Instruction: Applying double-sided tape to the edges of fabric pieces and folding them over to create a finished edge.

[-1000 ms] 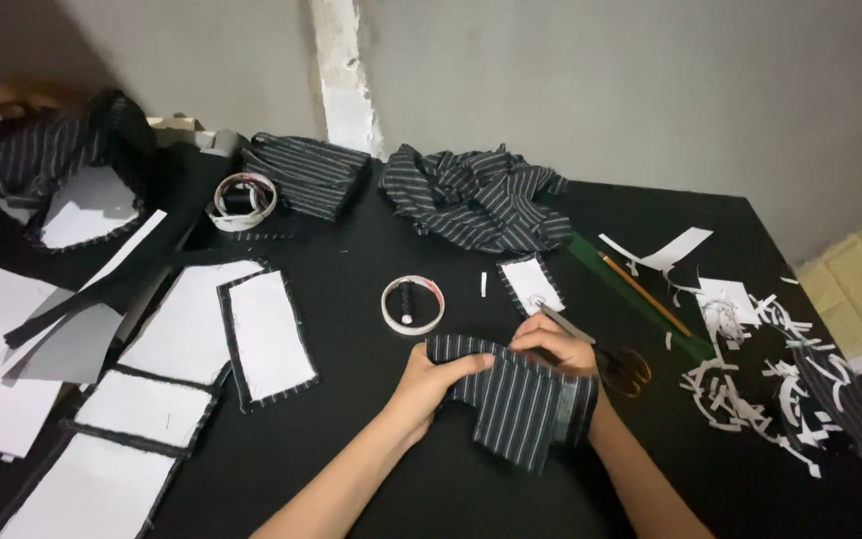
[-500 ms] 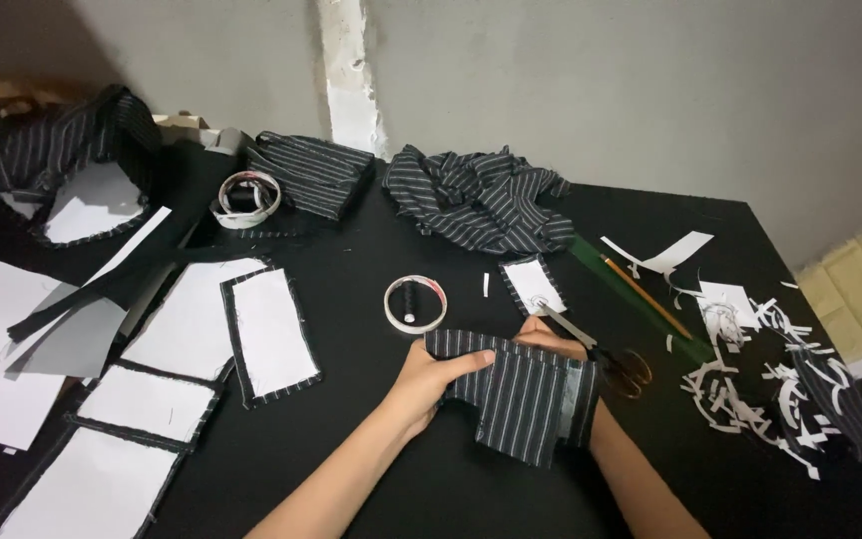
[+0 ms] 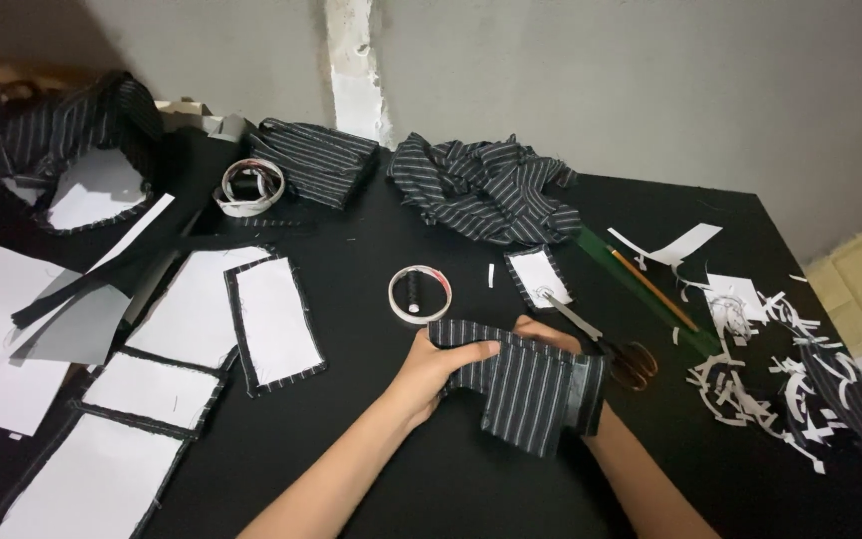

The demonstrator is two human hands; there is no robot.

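We stand at a big black counter [image 3: 371, 449]. At its back edge lies a heap of striped cloth [image 3: 486, 190]. To the left lie flat white pieces [image 3: 273, 324] with dark edges. In front of us is the small striped cloth piece [image 3: 526, 384], near the counter's front edge. Our left hand [image 3: 429, 371] pinches its left end, and our right hand [image 3: 551, 334] presses down on its top edge, partly hidden. We seem to be folding it flat. Scissors [image 3: 611, 349] and a tape roll [image 3: 419, 294] lie close by.
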